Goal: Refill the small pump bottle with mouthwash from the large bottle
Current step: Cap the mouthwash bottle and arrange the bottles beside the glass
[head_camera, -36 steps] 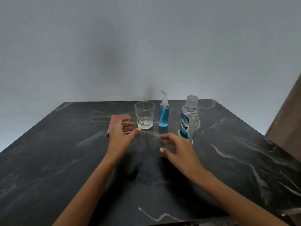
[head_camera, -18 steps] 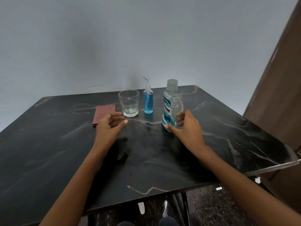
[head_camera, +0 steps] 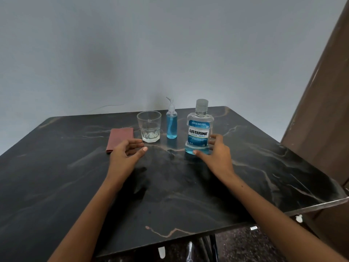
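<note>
While the right hand [head_camera: 217, 156] cups the large bottle [head_camera: 199, 129] at frame center, thumb and fingers [head_camera: 214, 138] touch its sides, not clamped. Left hand [head_camera: 124, 154] hovers open, empty, near the glass [head_camera: 149, 126]. Small pump bottle [head_camera: 171, 121] stands between, capped.

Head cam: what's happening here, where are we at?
A person at a dark table is starting to refill the small pump bottle. The right hand is closing around the base of the large mouthwash bottle, which stands upright with its cap on. The left hand hovers open near the empty glass and a folded red cloth. Nothing is poured yet.
</note>
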Available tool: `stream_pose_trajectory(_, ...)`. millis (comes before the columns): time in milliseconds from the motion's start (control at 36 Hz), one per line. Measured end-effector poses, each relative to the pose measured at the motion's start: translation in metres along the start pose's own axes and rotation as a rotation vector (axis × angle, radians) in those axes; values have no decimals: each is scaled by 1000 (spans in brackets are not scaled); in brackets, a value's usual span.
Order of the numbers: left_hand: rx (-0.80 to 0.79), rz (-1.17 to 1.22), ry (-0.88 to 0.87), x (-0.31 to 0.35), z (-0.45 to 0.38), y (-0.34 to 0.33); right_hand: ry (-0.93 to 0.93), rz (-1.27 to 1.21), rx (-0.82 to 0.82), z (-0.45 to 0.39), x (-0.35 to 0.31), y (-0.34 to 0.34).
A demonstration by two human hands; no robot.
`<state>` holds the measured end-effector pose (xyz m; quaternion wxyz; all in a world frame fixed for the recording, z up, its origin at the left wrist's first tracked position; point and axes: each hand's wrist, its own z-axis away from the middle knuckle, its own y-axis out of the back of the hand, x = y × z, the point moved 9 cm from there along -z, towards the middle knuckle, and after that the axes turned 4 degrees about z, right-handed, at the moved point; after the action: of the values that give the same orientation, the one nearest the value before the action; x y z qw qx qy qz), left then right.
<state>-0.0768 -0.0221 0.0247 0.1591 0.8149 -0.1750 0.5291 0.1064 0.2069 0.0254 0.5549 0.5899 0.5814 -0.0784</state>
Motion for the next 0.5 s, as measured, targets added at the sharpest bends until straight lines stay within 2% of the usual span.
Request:
stream_pose_trajectory(278,3,20,-3,0,0,2,-23,39,71,-12,-15,-27)
stream_pose_trajectory(500,20,12,23,-4,-1,6,-20,-41,34,-49,-13,-47)
